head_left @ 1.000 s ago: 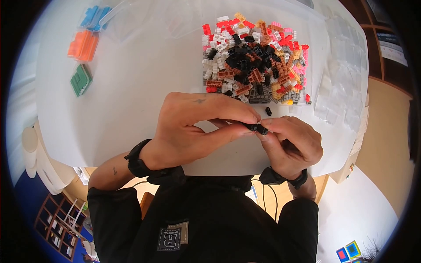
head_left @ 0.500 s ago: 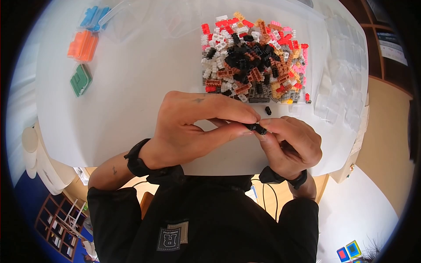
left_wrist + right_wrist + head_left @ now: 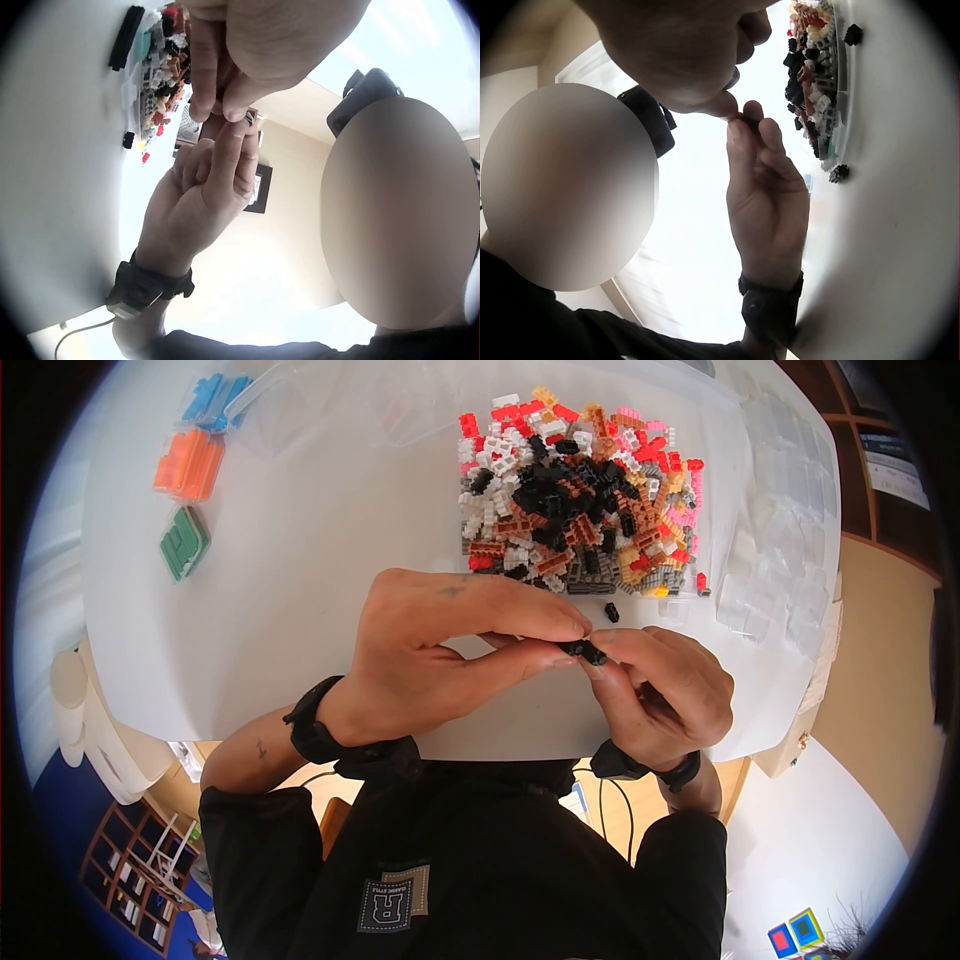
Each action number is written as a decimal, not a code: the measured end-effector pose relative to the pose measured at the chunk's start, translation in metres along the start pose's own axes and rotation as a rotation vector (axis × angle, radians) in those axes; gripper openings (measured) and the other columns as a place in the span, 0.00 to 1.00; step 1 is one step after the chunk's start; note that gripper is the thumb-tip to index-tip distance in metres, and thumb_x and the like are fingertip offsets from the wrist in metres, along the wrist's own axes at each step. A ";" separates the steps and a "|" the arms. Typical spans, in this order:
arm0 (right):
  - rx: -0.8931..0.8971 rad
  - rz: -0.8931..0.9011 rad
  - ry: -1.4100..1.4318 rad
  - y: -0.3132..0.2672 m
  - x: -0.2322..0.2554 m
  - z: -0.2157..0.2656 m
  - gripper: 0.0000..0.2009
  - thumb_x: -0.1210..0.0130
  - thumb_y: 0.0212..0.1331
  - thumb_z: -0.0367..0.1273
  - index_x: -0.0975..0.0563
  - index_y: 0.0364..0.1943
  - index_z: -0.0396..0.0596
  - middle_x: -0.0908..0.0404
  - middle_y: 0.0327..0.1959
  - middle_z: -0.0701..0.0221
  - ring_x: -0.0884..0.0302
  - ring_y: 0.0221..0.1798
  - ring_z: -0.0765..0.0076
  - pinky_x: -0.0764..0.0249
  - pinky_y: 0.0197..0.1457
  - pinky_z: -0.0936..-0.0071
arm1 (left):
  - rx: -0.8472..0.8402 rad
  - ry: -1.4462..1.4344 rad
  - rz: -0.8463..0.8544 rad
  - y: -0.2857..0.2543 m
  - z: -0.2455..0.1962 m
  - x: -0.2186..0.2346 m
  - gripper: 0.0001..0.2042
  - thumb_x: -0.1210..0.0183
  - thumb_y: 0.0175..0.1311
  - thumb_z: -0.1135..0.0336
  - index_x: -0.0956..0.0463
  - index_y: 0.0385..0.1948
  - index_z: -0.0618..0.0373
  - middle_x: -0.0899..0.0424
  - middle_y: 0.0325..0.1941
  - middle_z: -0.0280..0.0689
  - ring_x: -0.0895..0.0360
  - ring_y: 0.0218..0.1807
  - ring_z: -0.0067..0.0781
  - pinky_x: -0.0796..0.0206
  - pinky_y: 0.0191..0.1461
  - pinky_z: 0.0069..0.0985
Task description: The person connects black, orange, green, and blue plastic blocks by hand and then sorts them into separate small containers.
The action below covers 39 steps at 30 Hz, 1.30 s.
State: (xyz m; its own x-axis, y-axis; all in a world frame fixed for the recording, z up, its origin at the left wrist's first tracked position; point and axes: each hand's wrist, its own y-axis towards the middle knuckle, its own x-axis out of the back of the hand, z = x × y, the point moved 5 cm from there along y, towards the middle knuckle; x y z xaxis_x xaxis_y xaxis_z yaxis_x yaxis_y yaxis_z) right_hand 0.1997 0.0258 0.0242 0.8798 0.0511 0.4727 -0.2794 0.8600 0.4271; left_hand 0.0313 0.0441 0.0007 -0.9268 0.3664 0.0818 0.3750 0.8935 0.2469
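Both hands meet over the near part of the table at small black building bricks [image 3: 584, 651]. My left hand [image 3: 440, 635] pinches them from the left between thumb and index finger. From the other side, my right hand [image 3: 672, 685] grips their right end with thumb and fingertips. The fingers cover much of the bricks, and I cannot tell how they join. A loose black brick [image 3: 612, 612] lies on the table just beyond the fingertips. In the left wrist view a long black piece [image 3: 126, 37] lies on the tabletop.
A heap of mixed building bricks [image 3: 500, 490] fills a clear tray behind the hands. Blue [image 3: 215, 402], orange [image 3: 189, 464] and green [image 3: 184, 543] brick sets stand at the far left. Clear plastic boxes [image 3: 775, 550] line the right side of the white table [image 3: 280, 550].
The black bricks tilt slightly between the fingertips, and the right fingers shift a little. Both hands otherwise stay in place; the heap and the loose brick have not moved.
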 end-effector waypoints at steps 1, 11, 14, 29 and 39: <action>-0.007 0.003 -0.004 0.000 0.000 0.000 0.15 0.33 0.36 0.19 0.18 0.34 0.40 0.26 0.14 0.71 0.35 0.12 0.75 0.44 0.15 0.79 | -0.010 0.013 0.000 0.000 0.000 0.000 0.10 0.32 0.46 0.80 0.20 0.32 0.65 0.15 0.34 0.48 0.15 0.38 0.38 0.22 0.40 0.25; -0.058 -0.038 -0.019 0.000 -0.002 -0.002 0.13 0.33 0.36 0.19 0.17 0.32 0.41 0.29 0.12 0.72 0.36 0.12 0.75 0.44 0.15 0.80 | 0.001 0.029 0.012 0.001 -0.002 0.001 0.11 0.34 0.47 0.82 0.20 0.35 0.65 0.15 0.36 0.48 0.15 0.37 0.36 0.22 0.39 0.24; -0.117 -0.048 -0.049 0.000 0.000 -0.002 0.12 0.32 0.37 0.20 0.17 0.32 0.41 0.30 0.12 0.72 0.36 0.12 0.76 0.45 0.15 0.80 | 0.075 -0.017 0.037 0.000 -0.002 0.001 0.10 0.37 0.52 0.83 0.20 0.37 0.67 0.15 0.37 0.48 0.15 0.37 0.35 0.22 0.38 0.24; -0.236 0.014 0.106 0.008 -0.005 -0.004 0.12 0.34 0.44 0.20 0.18 0.36 0.42 0.28 0.15 0.74 0.40 0.15 0.84 0.47 0.17 0.83 | 0.492 -0.504 -0.013 -0.010 0.006 0.001 0.09 0.44 0.59 0.82 0.23 0.41 0.71 0.16 0.37 0.46 0.16 0.38 0.36 0.21 0.38 0.24; -0.324 0.021 0.129 0.005 -0.009 -0.008 0.10 0.35 0.45 0.19 0.19 0.35 0.41 0.31 0.16 0.76 0.43 0.16 0.87 0.50 0.18 0.84 | 0.210 -0.072 -0.032 -0.005 -0.003 0.005 0.10 0.40 0.53 0.85 0.21 0.38 0.72 0.16 0.35 0.48 0.15 0.36 0.37 0.21 0.40 0.23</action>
State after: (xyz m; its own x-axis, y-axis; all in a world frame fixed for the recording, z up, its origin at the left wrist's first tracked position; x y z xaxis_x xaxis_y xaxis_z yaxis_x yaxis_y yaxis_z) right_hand 0.1936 0.0338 0.0164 0.9221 0.1162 0.3690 -0.1792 0.9736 0.1412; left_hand 0.0250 0.0401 0.0029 -0.9374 0.3482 0.0064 0.3482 0.9365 0.0410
